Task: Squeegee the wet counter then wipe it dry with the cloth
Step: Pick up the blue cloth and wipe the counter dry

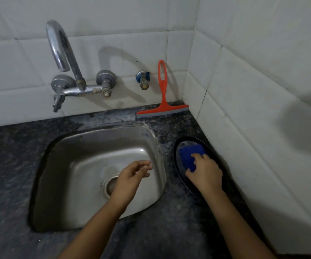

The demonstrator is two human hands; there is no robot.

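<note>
An orange squeegee leans upright against the tiled back wall, its blade resting on the dark stone counter in the far right corner. A folded blue cloth lies in a black oval tray to the right of the sink. My right hand is on the cloth, with thumb and fingers closed around its near edge. My left hand hovers over the steel sink, fingers loosely apart and holding nothing.
A chrome tap with two valves juts from the back wall above the sink. A small blue-collared valve sits beside the squeegee. White tiled walls close in the counter at the back and right.
</note>
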